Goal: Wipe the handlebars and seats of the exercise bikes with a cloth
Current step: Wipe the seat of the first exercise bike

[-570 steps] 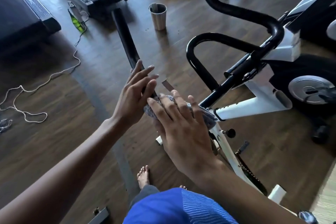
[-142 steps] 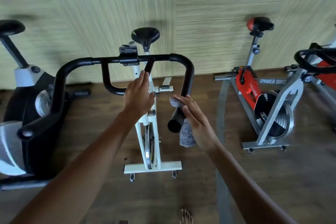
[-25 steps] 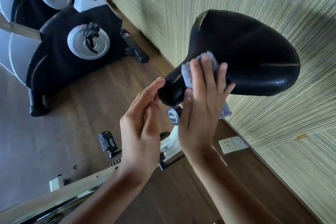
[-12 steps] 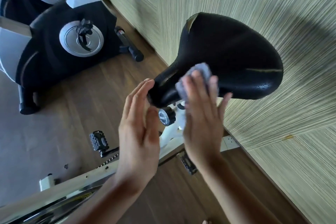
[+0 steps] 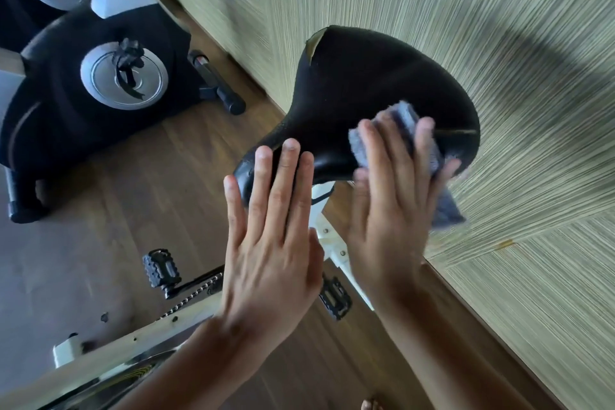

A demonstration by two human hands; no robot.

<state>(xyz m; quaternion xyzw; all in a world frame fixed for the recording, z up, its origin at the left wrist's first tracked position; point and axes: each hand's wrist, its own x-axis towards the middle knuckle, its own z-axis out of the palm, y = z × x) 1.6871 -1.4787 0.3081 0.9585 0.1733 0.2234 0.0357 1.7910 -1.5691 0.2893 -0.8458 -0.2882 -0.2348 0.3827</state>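
Note:
The black saddle [image 5: 372,90] of the white exercise bike [image 5: 139,343] fills the middle of the view, its cover torn at the far edge. My right hand [image 5: 389,206] presses a grey cloth [image 5: 432,156] flat against the saddle's near right side, the cloth's corner hanging below. My left hand [image 5: 269,236] lies with fingers straight and together on the saddle's narrow nose, holding nothing. The handlebars are out of view.
A black exercise bike [image 5: 93,83] with silver crank discs stands at the left on the wooden floor. A striped green wall [image 5: 499,27] runs close behind the saddle. The white bike's black pedals [image 5: 161,268] stick out below my hands.
My right hand has slid the cloth from the saddle's nose toward its wide rear right side. My left hand has moved up onto the nose. The view has shifted slightly.

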